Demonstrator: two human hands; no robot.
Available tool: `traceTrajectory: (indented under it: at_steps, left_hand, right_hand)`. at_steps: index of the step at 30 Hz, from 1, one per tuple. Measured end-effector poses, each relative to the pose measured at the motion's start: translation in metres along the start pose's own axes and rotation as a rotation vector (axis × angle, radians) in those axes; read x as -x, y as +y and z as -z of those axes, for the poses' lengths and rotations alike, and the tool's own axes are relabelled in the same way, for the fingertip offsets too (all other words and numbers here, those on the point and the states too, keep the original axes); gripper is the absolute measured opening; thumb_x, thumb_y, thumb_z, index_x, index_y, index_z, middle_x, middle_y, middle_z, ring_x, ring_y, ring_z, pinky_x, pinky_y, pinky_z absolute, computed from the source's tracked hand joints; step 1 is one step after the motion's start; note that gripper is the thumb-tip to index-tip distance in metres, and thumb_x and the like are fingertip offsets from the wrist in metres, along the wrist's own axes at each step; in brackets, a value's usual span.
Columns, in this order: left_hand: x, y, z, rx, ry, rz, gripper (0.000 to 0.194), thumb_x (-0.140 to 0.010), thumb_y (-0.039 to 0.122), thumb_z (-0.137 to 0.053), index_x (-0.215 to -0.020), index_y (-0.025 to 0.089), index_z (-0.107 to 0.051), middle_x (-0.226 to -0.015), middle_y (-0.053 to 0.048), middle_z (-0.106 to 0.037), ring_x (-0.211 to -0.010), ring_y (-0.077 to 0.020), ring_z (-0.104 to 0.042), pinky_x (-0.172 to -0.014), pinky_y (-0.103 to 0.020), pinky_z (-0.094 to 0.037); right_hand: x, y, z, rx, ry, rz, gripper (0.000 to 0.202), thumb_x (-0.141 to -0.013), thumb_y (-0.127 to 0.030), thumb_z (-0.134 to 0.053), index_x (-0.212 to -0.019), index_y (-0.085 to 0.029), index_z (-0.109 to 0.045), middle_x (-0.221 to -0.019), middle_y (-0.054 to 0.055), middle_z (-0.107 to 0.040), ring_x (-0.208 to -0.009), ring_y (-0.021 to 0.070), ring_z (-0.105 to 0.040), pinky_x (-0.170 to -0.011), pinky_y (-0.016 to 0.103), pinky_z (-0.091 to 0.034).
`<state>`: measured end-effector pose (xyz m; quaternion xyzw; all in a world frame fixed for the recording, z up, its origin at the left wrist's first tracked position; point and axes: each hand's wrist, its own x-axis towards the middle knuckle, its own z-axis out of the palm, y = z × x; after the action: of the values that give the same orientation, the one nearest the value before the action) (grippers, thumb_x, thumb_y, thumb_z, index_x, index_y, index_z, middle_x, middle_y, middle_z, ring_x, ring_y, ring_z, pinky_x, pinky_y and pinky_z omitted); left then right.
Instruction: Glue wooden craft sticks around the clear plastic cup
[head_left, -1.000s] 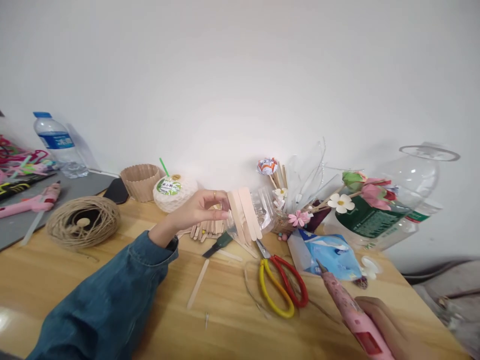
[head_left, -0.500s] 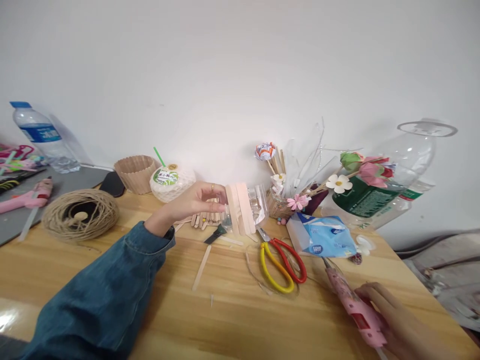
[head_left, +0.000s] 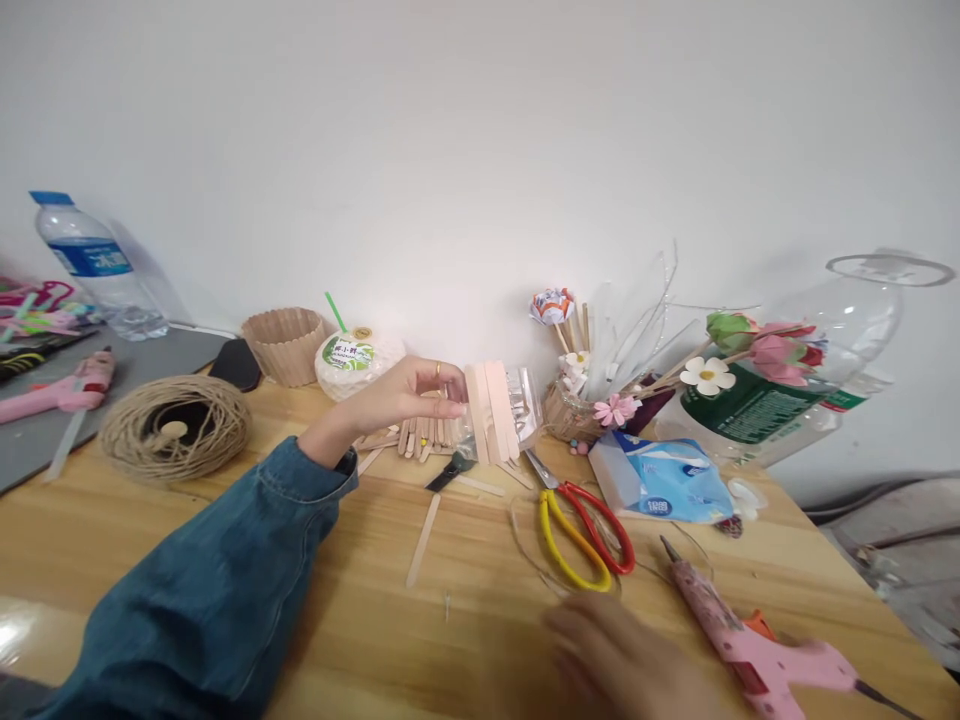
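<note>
My left hand (head_left: 409,402), with a ring on one finger, pinches the left edge of a clear plastic piece (head_left: 526,405) that has pale craft sticks (head_left: 493,412) standing side by side on its front. Blurred by motion, my right hand (head_left: 626,655) is low over the table, left of a pink glue gun (head_left: 739,635) that lies there; its fingers are smeared. Scissors with yellow and red handles (head_left: 581,535) lie between the hands. A single craft stick (head_left: 424,540) rests on the wood below the held piece.
Twine coil (head_left: 176,428), brown ribbed cup (head_left: 285,345) and white round container (head_left: 356,362) stand at left. Behind lie more sticks (head_left: 427,437). At right are a blue tissue pack (head_left: 671,475), paper flowers (head_left: 780,352) and a large clear bottle (head_left: 862,330). A water bottle (head_left: 97,265) stands far left.
My right hand has let go of the pink glue gun, now lying on the table, and moved left. My left hand still holds the stick-covered piece. The view has shifted slightly.
</note>
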<state>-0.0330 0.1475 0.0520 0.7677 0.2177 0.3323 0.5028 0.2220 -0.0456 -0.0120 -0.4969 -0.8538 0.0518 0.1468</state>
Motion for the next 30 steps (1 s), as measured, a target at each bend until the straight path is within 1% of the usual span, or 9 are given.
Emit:
traceTrajectory:
  at_steps: [3, 5, 8, 13, 18, 22, 25, 28, 30]
  left_hand:
    - [0.0, -0.003, 0.002, 0.021, 0.047, 0.025, 0.012, -0.07, 0.023, -0.068, -0.073, 0.012, -0.063, -0.073, -0.001, -0.06, -0.073, -0.0123, -0.054, -0.072, -0.026, -0.041]
    - [0.001, -0.006, 0.004, 0.031, 0.063, 0.045, 0.013, -0.07, 0.024, -0.068, -0.074, 0.012, -0.063, -0.074, -0.001, -0.061, -0.073, -0.0124, -0.054, -0.073, -0.026, -0.04]
    - [0.001, -0.01, 0.008, 0.037, 0.083, 0.064, 0.014, -0.069, 0.025, -0.069, -0.074, 0.012, -0.064, -0.074, -0.001, -0.061, -0.072, -0.0121, -0.054, -0.072, -0.026, -0.04]
    - [0.0, -0.013, 0.012, 0.095, 0.094, 0.051, 0.015, -0.067, 0.023, -0.07, -0.073, 0.012, -0.064, -0.073, 0.0, -0.06, -0.07, -0.011, -0.053, -0.069, -0.025, -0.039]
    - [-0.001, -0.013, 0.012, 0.083, 0.06, 0.063, 0.014, -0.066, 0.023, -0.07, -0.072, 0.012, -0.063, -0.07, 0.001, -0.059, -0.066, -0.0098, -0.051, -0.065, -0.024, -0.038]
    - [0.001, -0.01, 0.011, 0.059, 0.007, 0.067, 0.015, -0.068, 0.025, -0.069, -0.071, 0.011, -0.063, -0.07, 0.0, -0.059, -0.067, -0.0104, -0.052, -0.066, -0.024, -0.039]
    - [0.003, -0.01, 0.009, 0.046, -0.027, 0.088, 0.015, -0.069, 0.025, -0.069, -0.073, 0.012, -0.064, -0.071, 0.0, -0.06, -0.068, -0.0112, -0.053, -0.068, -0.025, -0.04]
    - [0.004, -0.014, 0.008, 0.066, -0.042, 0.109, 0.016, -0.068, 0.025, -0.069, -0.075, 0.012, -0.065, -0.071, -0.001, -0.061, -0.07, -0.0121, -0.054, -0.07, -0.025, -0.041]
    - [0.003, -0.017, 0.008, 0.089, -0.05, 0.118, 0.016, -0.067, 0.025, -0.07, -0.074, 0.012, -0.065, -0.071, -0.001, -0.062, -0.071, -0.0123, -0.055, -0.07, -0.025, -0.042]
  right_hand:
    - [-0.062, -0.044, -0.027, -0.038, -0.121, 0.003, 0.01, -0.084, -0.017, -0.052, -0.081, -0.023, -0.06, -0.083, 0.0, -0.064, -0.073, 0.015, -0.062, -0.062, 0.024, -0.049]
    - [-0.092, -0.056, -0.037, -0.045, -0.209, -0.143, 0.011, -0.085, -0.021, -0.053, -0.093, -0.018, -0.061, -0.096, 0.005, -0.063, -0.088, 0.0204, -0.061, -0.074, 0.031, -0.049]
    - [-0.114, -0.061, -0.044, -0.042, -0.228, -0.269, 0.034, -0.082, -0.033, -0.061, -0.107, -0.011, -0.057, -0.107, 0.012, -0.059, -0.096, 0.029, -0.058, -0.078, 0.041, -0.047]
    - [-0.117, -0.056, -0.051, -0.091, -0.258, -0.286, 0.049, -0.077, -0.031, -0.066, -0.121, -0.014, -0.05, -0.115, 0.012, -0.056, -0.101, 0.0288, -0.056, -0.08, 0.04, -0.045]
    - [-0.115, -0.045, -0.05, -0.193, -0.283, -0.232, 0.055, -0.071, -0.029, -0.071, -0.121, -0.019, -0.05, -0.114, 0.007, -0.056, -0.104, 0.0246, -0.055, -0.083, 0.033, -0.043]
    - [-0.114, -0.038, -0.055, -0.25, -0.271, -0.197, 0.041, -0.068, -0.026, -0.073, -0.105, -0.021, -0.057, -0.109, 0.003, -0.056, -0.096, 0.0174, -0.056, -0.079, 0.026, -0.041]
    - [-0.112, -0.036, -0.058, -0.272, -0.283, -0.162, 0.022, -0.072, -0.021, -0.068, -0.092, -0.019, -0.059, -0.096, 0.0, -0.061, -0.085, 0.0127, -0.058, -0.071, 0.021, -0.041]
    - [-0.107, -0.039, -0.056, -0.254, -0.294, -0.117, 0.013, -0.078, -0.013, -0.058, -0.089, -0.018, -0.059, -0.083, -0.002, -0.063, -0.075, 0.0103, -0.058, -0.065, 0.019, -0.039]
    - [-0.104, -0.042, -0.051, -0.201, -0.287, -0.076, 0.015, -0.079, -0.009, -0.053, -0.091, -0.017, -0.059, -0.087, 0.0, -0.064, -0.08, 0.012, -0.058, -0.068, 0.02, -0.04]
